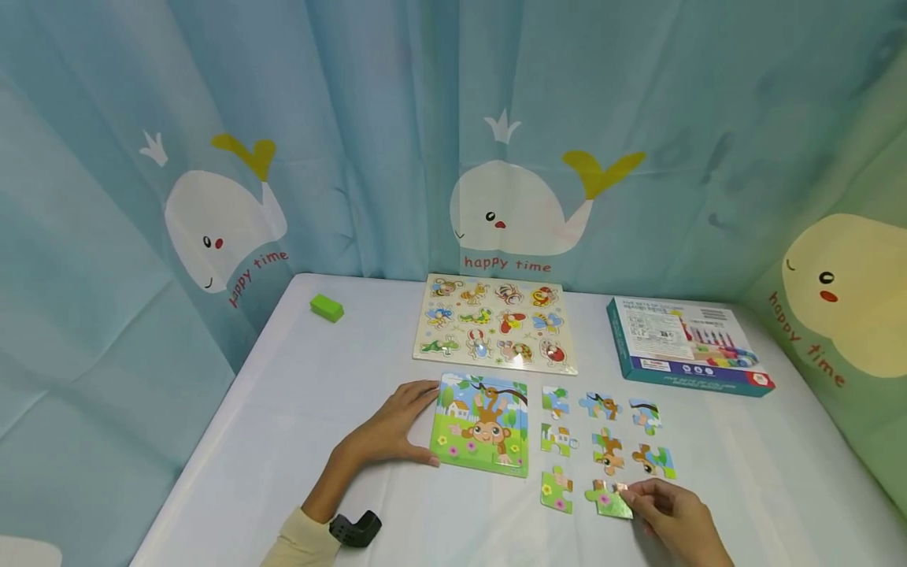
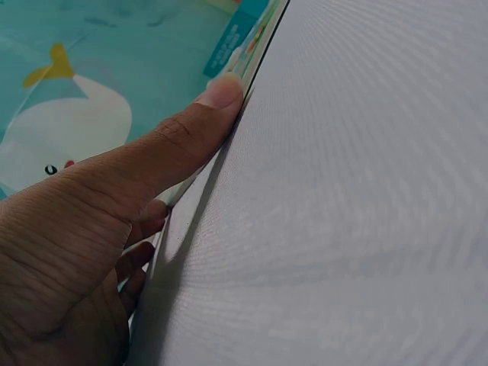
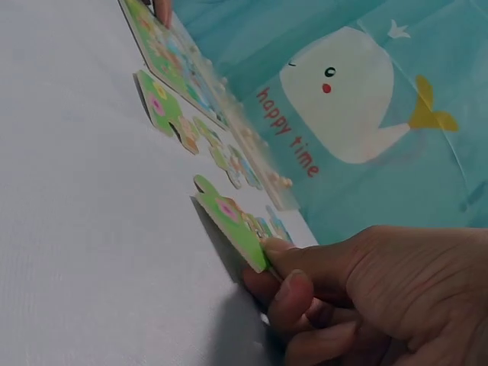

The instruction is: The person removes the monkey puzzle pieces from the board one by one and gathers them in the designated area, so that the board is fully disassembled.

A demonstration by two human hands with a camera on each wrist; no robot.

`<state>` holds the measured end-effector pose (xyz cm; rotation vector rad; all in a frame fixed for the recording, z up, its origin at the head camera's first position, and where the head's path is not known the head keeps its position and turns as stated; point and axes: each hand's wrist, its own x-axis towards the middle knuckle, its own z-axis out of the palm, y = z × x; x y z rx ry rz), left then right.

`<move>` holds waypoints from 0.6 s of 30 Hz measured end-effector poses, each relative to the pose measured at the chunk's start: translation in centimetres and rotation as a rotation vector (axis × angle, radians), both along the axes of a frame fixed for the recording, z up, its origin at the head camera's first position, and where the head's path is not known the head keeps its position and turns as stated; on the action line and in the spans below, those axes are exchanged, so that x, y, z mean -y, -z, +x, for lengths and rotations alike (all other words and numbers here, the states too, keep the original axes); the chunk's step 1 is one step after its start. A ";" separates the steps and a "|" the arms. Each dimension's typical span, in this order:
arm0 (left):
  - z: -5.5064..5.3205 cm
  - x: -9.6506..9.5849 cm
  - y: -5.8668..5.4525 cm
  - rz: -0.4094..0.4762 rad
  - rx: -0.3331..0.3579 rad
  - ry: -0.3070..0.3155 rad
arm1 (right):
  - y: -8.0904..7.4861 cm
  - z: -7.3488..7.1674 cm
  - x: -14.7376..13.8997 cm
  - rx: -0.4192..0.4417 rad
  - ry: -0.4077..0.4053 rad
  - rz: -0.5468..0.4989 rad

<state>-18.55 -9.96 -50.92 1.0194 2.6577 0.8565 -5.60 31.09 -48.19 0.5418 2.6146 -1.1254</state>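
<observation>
A square monkey jigsaw puzzle board (image 1: pixel 485 429) lies on the white table. My left hand (image 1: pixel 390 429) rests at its left edge, thumb near the lower corner and fingertips near the upper one. In the left wrist view, the thumb (image 2: pixel 183 141) touches the board's edge. My right hand (image 1: pixel 676 520) pinches a green jigsaw piece (image 1: pixel 609 501) with a pink flower between thumb and fingers. That piece (image 3: pixel 226 223) is tilted, one side raised from the table, in the right wrist view. Several loose pieces lie right of the board, among them a flowered corner piece (image 1: pixel 556 490).
A wooden insect peg puzzle (image 1: pixel 453 335) lies behind the monkey board. At the back right is a teal and white box (image 1: pixel 659 335). A green block (image 1: pixel 327 308) sits at the back left. Blue whale-print curtains (image 1: pixel 383 157) hang around the table.
</observation>
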 end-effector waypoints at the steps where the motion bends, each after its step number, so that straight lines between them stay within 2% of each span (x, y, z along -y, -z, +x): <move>1: 0.0 0.0 0.0 -0.003 0.002 -0.003 | 0.0 0.0 0.0 -0.003 -0.011 0.015; 8: 0.0 -0.1 -0.1 -0.011 0.003 -0.005 | -0.4 -0.1 -0.1 0.015 -0.088 0.131; 12: 0.1 -0.1 -0.1 -0.004 0.001 -0.004 | -0.6 0.0 -0.2 0.015 -0.109 0.145; 18: 0.1 -0.1 -0.2 -0.006 0.011 -0.011 | -0.6 -0.3 -0.3 0.051 -0.099 0.156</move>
